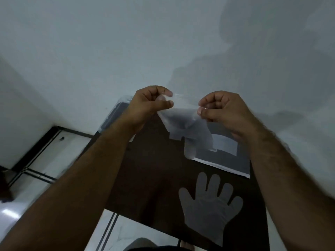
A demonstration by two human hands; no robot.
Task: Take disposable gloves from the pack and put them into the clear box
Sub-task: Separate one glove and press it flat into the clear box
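Both hands hold one thin clear disposable glove [183, 124] up above the dark table [154, 178]. My left hand [150, 104] pinches its cuff at the left, and my right hand [219, 109] pinches it at the right, so the glove hangs with its fingers pointing down. A second clear glove [210, 203] lies flat on the table near the front, fingers spread and pointing away from me. The glove pack [230, 154], a flat clear bag with a white edge, lies on the table under my right hand. The clear box [116, 113] stands at the table's far left corner, mostly hidden by my left forearm.
The small dark table stands against a pale wall. A white tiled floor with dark lines shows at the left and below the table's front edge. A dark object sits on the floor at the far left edge.
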